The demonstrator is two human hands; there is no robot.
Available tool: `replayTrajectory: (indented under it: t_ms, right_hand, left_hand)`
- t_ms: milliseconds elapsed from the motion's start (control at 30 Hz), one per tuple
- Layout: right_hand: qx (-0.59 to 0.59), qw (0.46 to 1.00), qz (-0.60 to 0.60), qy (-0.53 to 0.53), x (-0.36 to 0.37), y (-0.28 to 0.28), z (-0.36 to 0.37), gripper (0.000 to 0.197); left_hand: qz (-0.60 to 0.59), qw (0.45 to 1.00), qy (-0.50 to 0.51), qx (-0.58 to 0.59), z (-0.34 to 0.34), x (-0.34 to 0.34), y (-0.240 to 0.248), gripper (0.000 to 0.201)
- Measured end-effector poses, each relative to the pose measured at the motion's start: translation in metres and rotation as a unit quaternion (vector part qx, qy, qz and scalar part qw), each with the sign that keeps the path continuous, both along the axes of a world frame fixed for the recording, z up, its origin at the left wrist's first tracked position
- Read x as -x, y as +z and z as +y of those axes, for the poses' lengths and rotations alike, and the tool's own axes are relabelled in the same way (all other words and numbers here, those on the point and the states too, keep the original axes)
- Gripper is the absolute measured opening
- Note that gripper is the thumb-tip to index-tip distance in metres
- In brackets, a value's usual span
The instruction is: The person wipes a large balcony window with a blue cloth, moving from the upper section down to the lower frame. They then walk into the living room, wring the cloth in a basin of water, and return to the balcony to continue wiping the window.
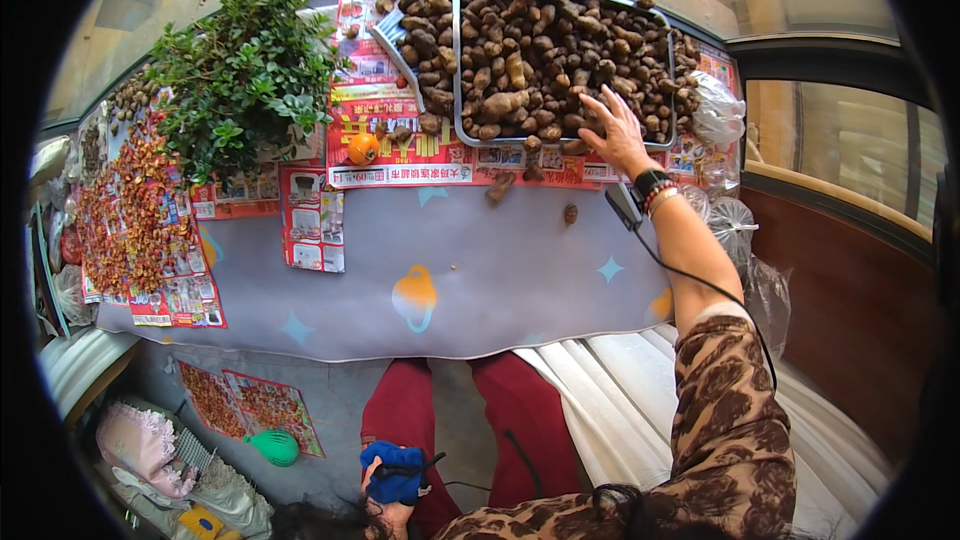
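My right hand (617, 132) reaches to the near right part of a metal-rimmed tray (457, 70) heaped with small brown, lumpy tubers (560, 50) that look like taro. Its fingers are spread over the tubers, and nothing shows in its grasp. A dark watch and a bracelet circle that wrist. Low in the view, by my left thigh, my left hand (388, 513) is closed round a blue cloth bundle (397, 473) with a black strap. Part of that hand is hidden behind the cloth.
A leafy green plant (250, 70) stands on the left of the grey table cover (500, 280). An orange fruit (363, 148) lies on newspaper, near a blue-white plastic piece (400, 58). Reddish dried pieces (130, 205) spread at far left. Clear plastic bags (732, 225) sit right. A cable runs along my right arm.
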State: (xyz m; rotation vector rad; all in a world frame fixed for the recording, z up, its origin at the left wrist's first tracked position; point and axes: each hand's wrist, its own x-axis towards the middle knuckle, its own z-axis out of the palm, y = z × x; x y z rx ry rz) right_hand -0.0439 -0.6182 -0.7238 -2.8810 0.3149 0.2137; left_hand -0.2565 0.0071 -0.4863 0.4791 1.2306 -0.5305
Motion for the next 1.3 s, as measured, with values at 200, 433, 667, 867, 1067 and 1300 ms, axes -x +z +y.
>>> replayTrajectory:
  t_ms: [200, 433, 667, 867, 1067, 1300]
  right_hand:
    - [-0.095, 0.991, -0.092, -0.028, 0.071, 0.088, -0.006, 0.073]
    - [-0.023, 0.989, -0.085, -0.118, 0.157, 0.295, -0.028, 0.069]
    - [0.026, 0.983, -0.11, -0.147, 0.17, 0.453, -0.04, 0.048]
    - [0.004, 0.955, -0.295, -0.028, 0.023, 0.57, -0.018, 0.037]
    - [0.022, 0.895, -0.445, -0.033, -0.106, 0.767, -0.019, 0.04]
    - [0.262, 0.711, -0.651, 0.037, -0.181, 1.008, -0.058, 0.064]
  left_hand:
    - [-0.093, 0.986, 0.005, 0.138, -0.012, -0.024, 0.021, 0.01]
    - [-0.07, 0.987, -0.041, 0.14, -0.039, -0.08, 0.066, 0.013]
    - [-0.083, 0.983, -0.095, 0.136, -0.021, -0.114, 0.145, 0.016]
    - [-0.227, 0.965, -0.059, 0.114, 0.017, -0.117, 0.152, 0.014]
    - [-0.316, 0.941, -0.047, 0.111, 0.066, -0.114, 0.149, 0.023]
    - [-0.453, 0.885, -0.065, 0.082, 0.101, -0.07, 0.13, 0.041]
